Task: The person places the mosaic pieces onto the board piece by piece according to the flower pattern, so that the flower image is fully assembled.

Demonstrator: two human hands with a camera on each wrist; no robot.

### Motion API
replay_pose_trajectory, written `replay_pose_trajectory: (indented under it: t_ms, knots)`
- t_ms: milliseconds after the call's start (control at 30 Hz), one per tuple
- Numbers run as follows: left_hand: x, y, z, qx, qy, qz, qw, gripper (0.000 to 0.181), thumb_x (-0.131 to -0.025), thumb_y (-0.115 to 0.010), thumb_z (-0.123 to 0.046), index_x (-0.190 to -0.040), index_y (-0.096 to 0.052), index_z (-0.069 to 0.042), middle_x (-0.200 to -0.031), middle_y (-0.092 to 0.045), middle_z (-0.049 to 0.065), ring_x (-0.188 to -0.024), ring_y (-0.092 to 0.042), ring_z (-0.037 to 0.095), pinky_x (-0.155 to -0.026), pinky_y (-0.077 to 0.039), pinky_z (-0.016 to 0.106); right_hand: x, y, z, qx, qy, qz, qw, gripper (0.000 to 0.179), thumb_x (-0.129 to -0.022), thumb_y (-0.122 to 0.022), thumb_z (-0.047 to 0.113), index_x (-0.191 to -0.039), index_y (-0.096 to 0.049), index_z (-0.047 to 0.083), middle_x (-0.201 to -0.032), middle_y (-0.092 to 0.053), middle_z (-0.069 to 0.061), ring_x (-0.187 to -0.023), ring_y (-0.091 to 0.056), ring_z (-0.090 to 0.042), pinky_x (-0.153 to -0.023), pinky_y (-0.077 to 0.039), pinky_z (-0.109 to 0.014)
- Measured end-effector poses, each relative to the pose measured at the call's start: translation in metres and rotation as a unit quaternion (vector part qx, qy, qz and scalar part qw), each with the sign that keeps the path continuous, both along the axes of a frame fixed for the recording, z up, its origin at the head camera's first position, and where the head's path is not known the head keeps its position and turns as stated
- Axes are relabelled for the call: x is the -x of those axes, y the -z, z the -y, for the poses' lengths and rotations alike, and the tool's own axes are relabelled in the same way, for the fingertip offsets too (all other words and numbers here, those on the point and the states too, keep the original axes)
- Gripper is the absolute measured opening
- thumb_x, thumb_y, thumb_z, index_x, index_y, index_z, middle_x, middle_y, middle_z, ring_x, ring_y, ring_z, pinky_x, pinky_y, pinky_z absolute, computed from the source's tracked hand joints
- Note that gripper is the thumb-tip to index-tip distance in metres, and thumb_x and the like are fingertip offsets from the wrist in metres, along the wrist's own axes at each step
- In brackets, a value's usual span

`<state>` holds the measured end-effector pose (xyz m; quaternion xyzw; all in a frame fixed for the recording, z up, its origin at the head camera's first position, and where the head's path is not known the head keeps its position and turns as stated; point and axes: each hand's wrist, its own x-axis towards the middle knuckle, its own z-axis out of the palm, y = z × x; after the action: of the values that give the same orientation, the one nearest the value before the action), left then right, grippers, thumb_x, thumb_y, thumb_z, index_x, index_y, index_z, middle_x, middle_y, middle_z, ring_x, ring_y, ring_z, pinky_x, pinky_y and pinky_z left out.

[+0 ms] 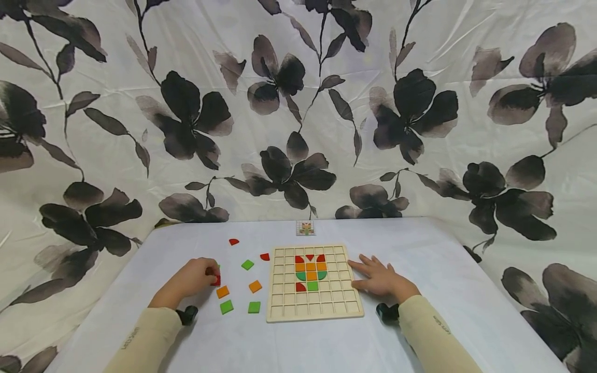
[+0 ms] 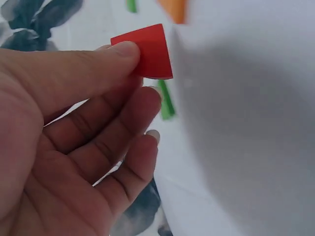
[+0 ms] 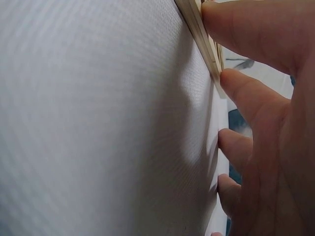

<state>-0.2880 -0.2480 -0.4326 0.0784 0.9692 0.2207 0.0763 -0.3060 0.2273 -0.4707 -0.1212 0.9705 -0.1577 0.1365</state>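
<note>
Between thumb and forefinger, my left hand [image 1: 196,275] pinches a flat red tile [image 2: 156,53] with a curved lower edge, at the left of the table. The other left fingers are loosely bent beneath it in the left wrist view. My right hand [image 1: 386,280] lies spread at the right side of a wooden grid board [image 1: 284,310], its thumb and forefinger touching the board's edge [image 3: 210,56]. Red, orange and green tiles fill some middle squares, including an orange tile [image 1: 311,276], a green square tile [image 1: 312,286] and a red quarter-round tile [image 1: 300,287].
Left of the board lie loose tiles: a green one [image 1: 247,264], an orange one [image 1: 255,286], a red one [image 1: 234,242] and several others. A small patterned card [image 1: 306,228] sits at the table's back edge, before a flowered cloth [image 1: 354,155].
</note>
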Motion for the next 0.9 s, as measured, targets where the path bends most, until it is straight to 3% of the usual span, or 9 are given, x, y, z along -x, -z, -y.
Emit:
replay_pose_trajectory:
  t_ms: [233,367,700,900]
  knots:
    - [0.011,-0.006,-0.032,-0.030,0.010,-0.003,0.9995,0.020,-0.091,-0.064,-0.011,-0.110,-0.069,-0.013,-0.089,-0.063,0.000,-0.079,-0.054,0.016,-0.074,-0.051,0.031,0.000,-0.001,-0.001,0.004,0.003,-0.004,1.0000,0.067,-0.089,-0.054,0.054,-0.150,-0.036,0.031,-0.161,-0.022,-0.011,-0.147,-0.013,-0.045,-0.109,-0.006,-0.073]
    - [0.015,-0.006,-0.060,-0.050,0.018,0.000,0.9986,0.017,-0.091,-0.065,-0.012,-0.107,-0.071,-0.016,-0.088,-0.064,-0.003,-0.081,-0.054,0.015,-0.076,-0.051,0.030,-0.001,-0.001,0.000,0.007,0.002,-0.001,1.0000,0.067,-0.089,-0.055,0.054,-0.149,-0.036,0.031,-0.161,-0.022,-0.010,-0.147,-0.013,-0.044,-0.109,-0.006,-0.073]
    - [0.021,-0.008,-0.130,-0.088,0.074,0.001,0.9933,0.014,-0.091,-0.065,-0.012,-0.103,-0.071,-0.015,-0.086,-0.062,-0.003,-0.080,-0.054,0.015,-0.074,-0.048,0.029,-0.004,-0.003,0.002,0.012,0.003,-0.005,0.9999,0.070,-0.087,-0.057,0.056,-0.149,-0.038,0.029,-0.160,-0.024,-0.012,-0.147,-0.014,-0.046,-0.108,-0.007,-0.074]
    - [0.020,-0.004,-0.165,-0.094,0.123,0.000,0.9879,0.012,-0.090,-0.067,-0.013,-0.101,-0.071,-0.014,-0.085,-0.061,-0.002,-0.081,-0.053,0.016,-0.073,-0.046,0.029,-0.003,-0.002,0.001,0.009,0.005,-0.001,0.9999,0.069,-0.088,-0.055,0.055,-0.149,-0.037,0.030,-0.161,-0.022,-0.011,-0.148,-0.012,-0.044,-0.109,-0.006,-0.073]
